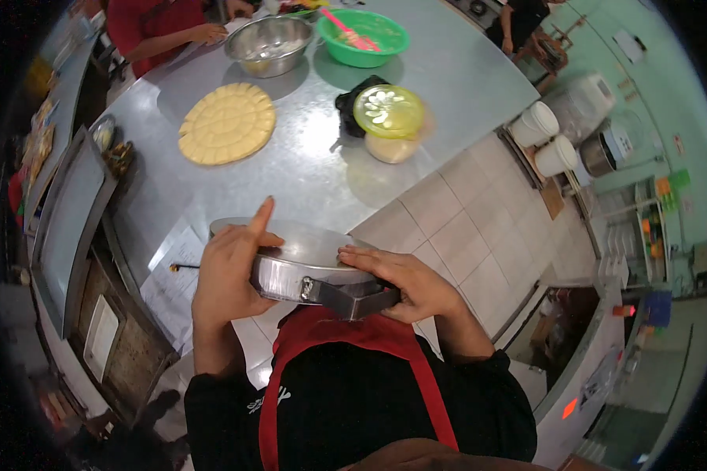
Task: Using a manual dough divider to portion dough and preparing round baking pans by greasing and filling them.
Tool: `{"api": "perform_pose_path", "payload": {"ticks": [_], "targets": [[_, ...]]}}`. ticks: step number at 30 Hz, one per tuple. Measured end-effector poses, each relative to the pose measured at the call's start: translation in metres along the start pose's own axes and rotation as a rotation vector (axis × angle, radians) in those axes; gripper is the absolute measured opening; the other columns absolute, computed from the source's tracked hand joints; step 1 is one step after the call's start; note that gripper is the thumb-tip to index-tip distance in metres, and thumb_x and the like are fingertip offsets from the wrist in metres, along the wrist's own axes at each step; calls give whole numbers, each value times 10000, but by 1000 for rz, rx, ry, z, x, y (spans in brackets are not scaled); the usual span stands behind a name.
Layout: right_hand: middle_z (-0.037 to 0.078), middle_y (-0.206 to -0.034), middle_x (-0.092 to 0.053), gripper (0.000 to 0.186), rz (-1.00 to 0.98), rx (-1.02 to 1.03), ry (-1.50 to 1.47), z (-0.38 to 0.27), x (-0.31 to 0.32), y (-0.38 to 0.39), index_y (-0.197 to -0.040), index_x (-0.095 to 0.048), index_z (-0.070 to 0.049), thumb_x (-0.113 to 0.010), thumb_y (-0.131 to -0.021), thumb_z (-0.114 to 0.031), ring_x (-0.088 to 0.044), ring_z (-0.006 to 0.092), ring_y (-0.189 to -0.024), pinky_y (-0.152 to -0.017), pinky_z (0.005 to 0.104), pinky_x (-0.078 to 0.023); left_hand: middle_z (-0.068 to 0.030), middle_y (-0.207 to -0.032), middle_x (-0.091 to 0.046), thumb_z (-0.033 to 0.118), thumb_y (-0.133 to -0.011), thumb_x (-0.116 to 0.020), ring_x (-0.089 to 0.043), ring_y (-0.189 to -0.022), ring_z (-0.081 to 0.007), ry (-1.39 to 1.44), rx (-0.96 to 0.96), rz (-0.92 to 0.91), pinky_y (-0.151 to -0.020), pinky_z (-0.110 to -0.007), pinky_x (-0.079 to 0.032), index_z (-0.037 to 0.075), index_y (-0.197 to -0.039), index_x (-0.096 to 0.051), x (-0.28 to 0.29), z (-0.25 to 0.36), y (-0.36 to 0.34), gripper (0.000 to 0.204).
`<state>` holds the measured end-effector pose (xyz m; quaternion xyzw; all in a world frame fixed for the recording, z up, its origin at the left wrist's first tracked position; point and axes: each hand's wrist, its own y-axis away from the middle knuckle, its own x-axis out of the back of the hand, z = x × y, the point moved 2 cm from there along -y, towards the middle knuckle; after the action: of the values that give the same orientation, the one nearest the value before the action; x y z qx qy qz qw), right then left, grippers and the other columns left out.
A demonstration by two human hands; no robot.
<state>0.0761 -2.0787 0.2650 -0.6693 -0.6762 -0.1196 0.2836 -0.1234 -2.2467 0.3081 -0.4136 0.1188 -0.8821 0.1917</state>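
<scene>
Close to my body, just off the near table edge, I hold a round, shallow metal pan [306, 250] with a dark angular bracket on its near side. My left hand [229, 265] grips the pan's left side, thumb underneath and index finger raised. On the other side, my right hand [407, 281] is wrapped round the rim near the bracket, its fingertips over the top. A flat round of pale dough [228, 124], scored into several pieces, lies on the metal table [314, 177] beyond the pan. The pan's underside is hidden.
At the back stand a steel bowl [269, 47] and a green basin [385, 39] with a pink-handled tool. A yellow-lidded tub [391, 125] sits at the table's right edge. Across the table is a person in red [145, 35]. Papers [165, 294] lie at near left.
</scene>
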Motion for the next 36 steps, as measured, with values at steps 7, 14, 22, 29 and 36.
{"api": "perform_pose_path", "payload": {"ticks": [7, 14, 22, 29, 36], "targets": [[204, -1372, -409, 770, 135, -72, -210, 12, 9, 48, -1362, -357, -12, -566, -623, -77, -408, 340, -1273, -1065, 403, -319, -64, -814, -628, 43, -424, -640, -595, -736, -281, -221, -184, 131, -673, -370, -442, 73, -840, -617, -29, 11, -25, 418], [217, -1475, -200, 819, 86, -162, -388, 42, 52, 134, -1392, -300, -18, -577, -622, -62, -246, 357, -1360, -1076, 424, -279, -49, -796, -641, 21, -465, -619, -605, -723, -259, -212, -179, -37, -656, -366, -444, 78, -843, -622, -100, 68, -83, 382], [208, -1412, -334, 924, 413, -85, -948, 89, 105, 241, -1443, -101, -70, -679, -795, -385, -316, 313, -1325, -1063, 488, -266, -86, -810, -643, 53, -437, -584, -601, -732, -287, -49, -275, -82, -676, -361, -455, 59, -858, -643, -163, 123, -152, 424], [149, -1484, -249, 875, 455, -282, -692, 94, 94, 334, -1428, -265, -36, -221, -848, -689, -123, 282, -1397, -1091, 485, -76, -86, -759, -632, 24, -567, -607, -599, -687, -189, 265, -188, -70, -633, -263, -450, 13, -823, -633, -221, 119, -196, 258], [198, -1460, -279, 1005, 904, -174, -846, 55, 91, 372, -1398, -287, 29, -246, -796, -774, -203, 302, -1379, -1102, 484, -92, -49, -837, -628, 22, -819, -581, -594, -737, -122, 744, 201, -91, -658, -243, -470, -6, -936, -599, -297, 75, -237, 122]]}}
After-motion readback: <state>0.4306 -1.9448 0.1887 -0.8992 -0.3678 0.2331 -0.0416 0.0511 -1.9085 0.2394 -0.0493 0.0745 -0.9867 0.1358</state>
